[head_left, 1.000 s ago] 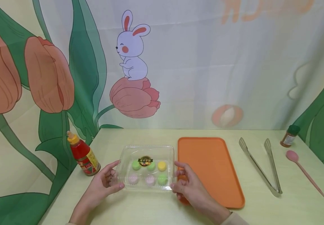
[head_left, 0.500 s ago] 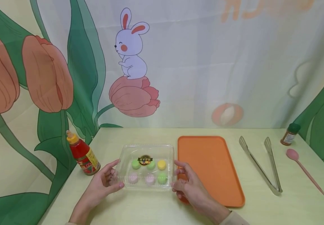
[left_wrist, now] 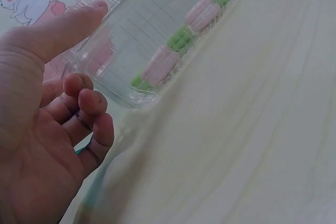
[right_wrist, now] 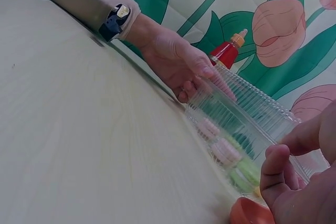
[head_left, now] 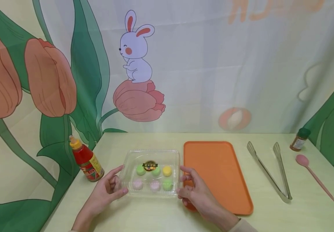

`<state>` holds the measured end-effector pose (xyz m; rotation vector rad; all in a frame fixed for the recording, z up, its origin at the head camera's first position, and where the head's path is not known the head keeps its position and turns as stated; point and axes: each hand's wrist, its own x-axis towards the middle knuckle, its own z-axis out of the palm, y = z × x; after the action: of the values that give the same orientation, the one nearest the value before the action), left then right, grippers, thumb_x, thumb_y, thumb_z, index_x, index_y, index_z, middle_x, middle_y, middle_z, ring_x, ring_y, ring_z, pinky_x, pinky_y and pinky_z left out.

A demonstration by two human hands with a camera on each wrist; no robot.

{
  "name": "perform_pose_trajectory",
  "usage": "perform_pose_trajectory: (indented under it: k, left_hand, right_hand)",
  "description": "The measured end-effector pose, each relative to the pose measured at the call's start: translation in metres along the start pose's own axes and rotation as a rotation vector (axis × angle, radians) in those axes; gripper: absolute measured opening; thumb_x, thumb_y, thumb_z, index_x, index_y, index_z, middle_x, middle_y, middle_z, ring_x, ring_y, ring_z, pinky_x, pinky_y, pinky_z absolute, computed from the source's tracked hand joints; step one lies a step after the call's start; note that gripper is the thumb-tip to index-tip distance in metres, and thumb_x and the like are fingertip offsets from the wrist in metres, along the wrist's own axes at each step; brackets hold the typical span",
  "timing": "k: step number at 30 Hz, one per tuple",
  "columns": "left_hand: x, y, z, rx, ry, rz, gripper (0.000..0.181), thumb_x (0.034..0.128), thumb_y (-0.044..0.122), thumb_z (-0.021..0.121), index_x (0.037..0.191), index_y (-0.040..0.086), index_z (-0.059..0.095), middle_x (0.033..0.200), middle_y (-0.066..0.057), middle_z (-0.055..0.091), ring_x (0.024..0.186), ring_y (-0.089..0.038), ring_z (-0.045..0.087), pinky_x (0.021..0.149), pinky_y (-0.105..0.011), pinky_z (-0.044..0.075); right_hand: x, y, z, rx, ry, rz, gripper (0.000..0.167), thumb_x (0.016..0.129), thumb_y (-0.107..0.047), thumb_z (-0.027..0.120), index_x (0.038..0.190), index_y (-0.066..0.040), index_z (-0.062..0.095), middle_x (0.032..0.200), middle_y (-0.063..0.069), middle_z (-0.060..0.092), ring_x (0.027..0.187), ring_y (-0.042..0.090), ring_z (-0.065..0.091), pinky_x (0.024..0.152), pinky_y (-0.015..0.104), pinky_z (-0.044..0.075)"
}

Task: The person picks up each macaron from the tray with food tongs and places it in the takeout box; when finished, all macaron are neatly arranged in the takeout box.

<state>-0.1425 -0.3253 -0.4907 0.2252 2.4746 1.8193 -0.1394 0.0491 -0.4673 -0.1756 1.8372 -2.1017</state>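
Note:
A clear plastic clamshell box [head_left: 158,155] with a dark and gold sticker sits between my two hands in the head view, its lid down. Inside are several macarons [head_left: 155,185] in green, pink and yellow. My left hand [head_left: 104,190] grips the box's left side, thumb at the near corner and index finger along the side; the other fingers are curled in the left wrist view [left_wrist: 58,108]. On the opposite side, my right hand [head_left: 196,191] pinches the box edge between thumb and fingers, partly over the orange tray [head_left: 219,174].
At the left stands a red sauce bottle [head_left: 88,161] with a yellow cap. Right of the tray lie metal tongs [head_left: 266,172], spread apart, and a pink spoon [head_left: 314,177]. A small green-capped jar [head_left: 299,140] stands at the back right. A printed curtain [head_left: 199,71] hangs behind the table.

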Motion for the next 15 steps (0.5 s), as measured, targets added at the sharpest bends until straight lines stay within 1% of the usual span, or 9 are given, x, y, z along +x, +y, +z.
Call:
perform_pose_trajectory:
  k: [6, 11, 15]
  left_hand:
    - [0.0005, -0.0003, 0.0005, 0.003, 0.001, 0.005, 0.086, 0.0977, 0.007, 0.086, 0.171, 0.016, 0.042, 0.095, -0.008, 0.051, 0.085, -0.015, 0.055, 0.078, -0.027, 0.050]
    - [0.0056, 0.0010, 0.0033, -0.009, -0.012, 0.017, 0.085, 0.0979, 0.009, 0.086, 0.170, 0.016, 0.042, 0.094, -0.007, 0.052, 0.086, -0.015, 0.056, 0.081, -0.026, 0.051]
    - [0.0079, 0.0019, 0.0044, -0.010, -0.012, 0.009, 0.083, 0.0983, 0.010, 0.086, 0.170, 0.017, 0.044, 0.095, -0.008, 0.053, 0.087, -0.015, 0.056, 0.081, -0.026, 0.051]
  right_hand:
    - [0.0013, -0.0015, -0.0011, -0.021, 0.006, 0.010, 0.081, 0.098, 0.007, 0.075, 0.168, -0.017, 0.042, 0.136, 0.015, 0.046, 0.083, 0.022, 0.063, 0.060, 0.025, 0.050]
    - [0.0009, -0.0043, -0.0057, -0.036, 0.013, 0.020, 0.081, 0.099, 0.006, 0.075, 0.168, -0.018, 0.042, 0.137, 0.015, 0.046, 0.084, 0.023, 0.062, 0.060, 0.025, 0.050]
    - [0.0013, -0.0054, -0.0088, -0.046, 0.015, 0.030, 0.081, 0.099, 0.003, 0.076, 0.168, -0.019, 0.041, 0.135, 0.015, 0.047, 0.083, 0.023, 0.063, 0.061, 0.026, 0.051]
